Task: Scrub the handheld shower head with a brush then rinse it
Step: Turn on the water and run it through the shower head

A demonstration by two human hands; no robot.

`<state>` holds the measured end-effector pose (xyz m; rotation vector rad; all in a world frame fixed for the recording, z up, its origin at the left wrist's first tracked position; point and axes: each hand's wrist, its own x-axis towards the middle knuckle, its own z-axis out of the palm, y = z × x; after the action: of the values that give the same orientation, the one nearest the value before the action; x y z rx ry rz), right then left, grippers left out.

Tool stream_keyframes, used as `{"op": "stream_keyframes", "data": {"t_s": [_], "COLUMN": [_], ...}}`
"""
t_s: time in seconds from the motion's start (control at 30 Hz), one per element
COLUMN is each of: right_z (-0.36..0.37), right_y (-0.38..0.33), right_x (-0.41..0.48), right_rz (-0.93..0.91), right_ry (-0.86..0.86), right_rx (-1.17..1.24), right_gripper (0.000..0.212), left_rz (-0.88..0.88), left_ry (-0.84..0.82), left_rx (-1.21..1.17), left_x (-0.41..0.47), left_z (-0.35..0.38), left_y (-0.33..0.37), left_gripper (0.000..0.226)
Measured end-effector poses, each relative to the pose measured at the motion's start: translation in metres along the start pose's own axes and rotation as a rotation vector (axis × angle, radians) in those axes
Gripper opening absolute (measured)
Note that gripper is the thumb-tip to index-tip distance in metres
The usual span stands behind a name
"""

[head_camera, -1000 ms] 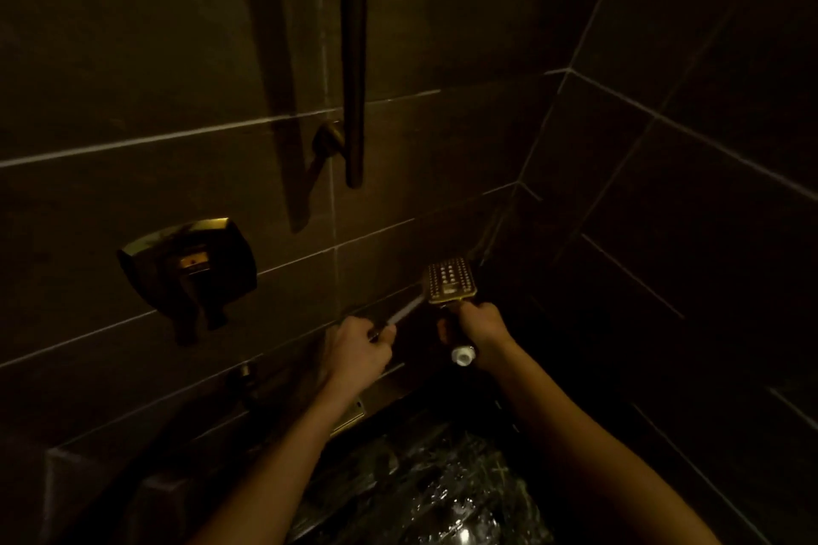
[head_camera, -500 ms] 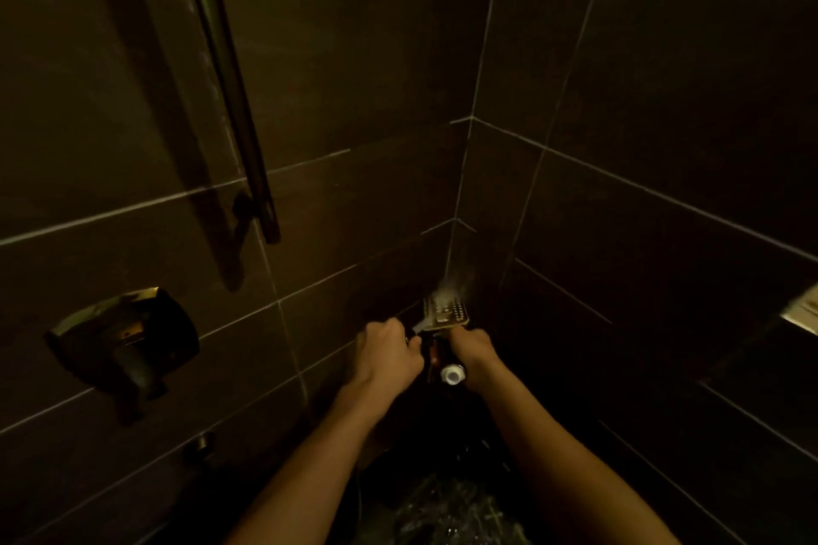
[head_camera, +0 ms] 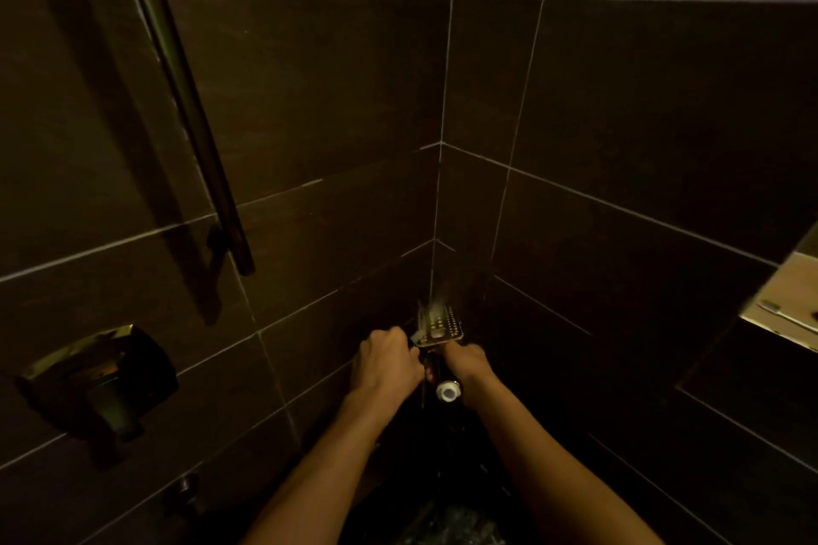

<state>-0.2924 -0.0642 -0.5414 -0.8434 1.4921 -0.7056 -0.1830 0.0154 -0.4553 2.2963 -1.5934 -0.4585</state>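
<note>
The handheld shower head [head_camera: 442, 327] is a flat rectangular plate with rows of nozzles, held low in the corner of the dark tiled shower. My right hand [head_camera: 469, 361] grips its dark handle, whose white end [head_camera: 446, 392] points toward me. My left hand [head_camera: 387, 361] is curled round a thin pale brush [head_camera: 418, 337], and the brush tip lies on the left edge of the nozzle plate. Blurred streaks, perhaps water, rise from the top of the head.
A vertical metal bar [head_camera: 186, 102] runs down the left wall. A brass valve plate with lever [head_camera: 95, 381] sits lower left. A lit wall niche [head_camera: 783, 305] shows at the right edge. Wet dark floor [head_camera: 447, 518] lies below my arms.
The view has swung right toward the corner. My left hand has closed in on the shower head, bringing the brush from beside it onto the nozzle plate.
</note>
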Motion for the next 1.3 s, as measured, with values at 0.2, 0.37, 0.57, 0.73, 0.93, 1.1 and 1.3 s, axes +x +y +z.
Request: {"op": "stream_keyframes", "data": {"t_s": [0.2, 0.37, 0.57, 0.73, 0.93, 1.1, 1.3], "right_z": [-0.002, 0.001, 0.008, -0.001, -0.001, 0.006, 0.008], "right_y": [-0.015, -0.017, -0.016, -0.022, -0.024, -0.024, -0.018], "right_x": [-0.033, -0.038, -0.038, -0.045, -0.042, -0.044, -0.029], "right_rz": [0.002, 0.013, -0.021, -0.014, -0.002, -0.01, -0.049], "right_ry": [-0.052, -0.08, -0.107, -0.102, -0.083, -0.08, -0.087], "right_rx": [0.005, 0.021, 0.056, 0.019, 0.017, 0.033, 0.075], "right_gripper": [0.029, 0.015, 0.026, 0.017, 0.024, 0.018, 0.038], "left_rz": [-0.042, -0.058, -0.056, -0.023, -0.082, -0.047, -0.088], "left_ry": [0.006, 0.024, 0.031, 0.017, 0.06, 0.011, 0.024], "left_rx": [0.027, 0.057, 0.049, 0.02, -0.004, -0.058, -0.059], "left_x": [0.012, 0.022, 0.03, 0.031, 0.039, 0.034, 0.038], "left_z": [-0.006, -0.009, -0.008, -0.005, -0.007, -0.002, -0.004], "left_y": [0.001, 0.0, 0.006, 0.011, 0.0, 0.015, 0.006], "left_gripper": [0.019, 0.019, 0.02, 0.02, 0.018, 0.024, 0.021]}}
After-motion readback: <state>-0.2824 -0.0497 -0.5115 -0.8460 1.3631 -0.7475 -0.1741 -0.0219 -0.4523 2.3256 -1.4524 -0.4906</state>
